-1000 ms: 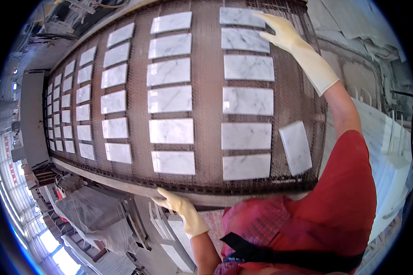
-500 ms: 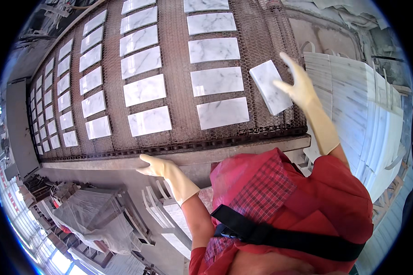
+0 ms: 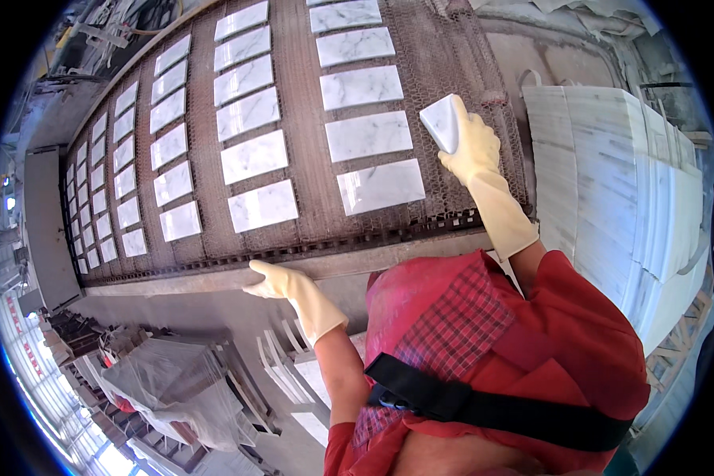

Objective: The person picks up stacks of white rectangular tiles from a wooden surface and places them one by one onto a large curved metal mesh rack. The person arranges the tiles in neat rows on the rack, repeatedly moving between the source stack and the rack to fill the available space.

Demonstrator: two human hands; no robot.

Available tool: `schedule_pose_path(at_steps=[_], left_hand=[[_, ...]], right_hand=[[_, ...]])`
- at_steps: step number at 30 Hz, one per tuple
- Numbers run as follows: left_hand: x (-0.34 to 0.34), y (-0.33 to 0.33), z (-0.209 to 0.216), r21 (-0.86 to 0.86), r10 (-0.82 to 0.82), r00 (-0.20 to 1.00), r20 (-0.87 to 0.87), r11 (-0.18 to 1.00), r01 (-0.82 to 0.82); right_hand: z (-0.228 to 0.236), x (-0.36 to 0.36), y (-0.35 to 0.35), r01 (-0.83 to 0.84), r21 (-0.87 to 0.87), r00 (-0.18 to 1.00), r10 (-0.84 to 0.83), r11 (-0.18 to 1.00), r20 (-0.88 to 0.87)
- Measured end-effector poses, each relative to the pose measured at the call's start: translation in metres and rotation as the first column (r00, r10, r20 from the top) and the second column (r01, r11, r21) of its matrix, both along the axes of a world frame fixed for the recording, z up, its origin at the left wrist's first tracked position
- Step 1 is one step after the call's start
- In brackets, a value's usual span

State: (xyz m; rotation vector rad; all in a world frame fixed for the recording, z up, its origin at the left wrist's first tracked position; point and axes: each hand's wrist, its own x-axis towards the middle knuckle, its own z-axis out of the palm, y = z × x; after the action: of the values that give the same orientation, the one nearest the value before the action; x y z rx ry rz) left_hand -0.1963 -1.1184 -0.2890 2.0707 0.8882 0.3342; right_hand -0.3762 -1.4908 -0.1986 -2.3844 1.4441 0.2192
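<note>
My right hand point(image 3: 476, 147), in a cream rubber glove, is wrapped round a grey-veined white marble tile point(image 3: 441, 125) at the right end of a brown mesh conveyor belt point(image 3: 301, 159). The piece is tilted and shows a thick edge; whether it is one tile or a small stack, I cannot tell. Just left of it, the nearest laid tile point(image 3: 381, 187) lies flat in a column of glossy marble tiles. My left hand point(image 3: 274, 282), gloved alike, is by the conveyor's front rail point(image 3: 333, 266) with thumb and fingers apart and nothing in it.
Several more columns of tiles run left along the belt toward a grey machine housing point(image 3: 47, 230). Large white stone slabs point(image 3: 603, 190) lean at the right. Below the rail on the left are a plastic-wrapped stack point(image 3: 174, 381) and pale strips point(image 3: 282, 361) on the floor.
My right hand has closed round the marble tile, which has turned and moved up and slightly left. My left hand stays by the rail. The view has shifted slightly.
</note>
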Motion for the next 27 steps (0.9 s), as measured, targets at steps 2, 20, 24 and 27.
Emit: schedule_pose_path(at_steps=[2,20,24,27], left_hand=[[0.003,0.011,-0.014,0.028,0.003,1.000,0.004,1.000,-0.003],[-0.005,0.004,-0.010,0.055,-0.040,0.998,-0.056,0.998,0.043],[-0.012,-0.007,0.005,0.004,-0.063,0.995,-0.082,0.998,0.064],[-0.017,-0.009,0.011,-0.042,-0.067,0.994,-0.090,0.997,0.063]], right_hand=[[-0.004,-0.005,-0.003,-0.015,0.017,0.999,0.014,1.000,0.045],[0.007,0.016,-0.182,-0.235,-0.053,0.882,0.236,0.970,0.408],[0.004,0.075,-0.264,-0.328,-0.214,0.906,0.370,0.920,0.205],[-0.004,0.118,-0.320,-0.393,-0.257,0.899,0.427,0.883,0.092]])
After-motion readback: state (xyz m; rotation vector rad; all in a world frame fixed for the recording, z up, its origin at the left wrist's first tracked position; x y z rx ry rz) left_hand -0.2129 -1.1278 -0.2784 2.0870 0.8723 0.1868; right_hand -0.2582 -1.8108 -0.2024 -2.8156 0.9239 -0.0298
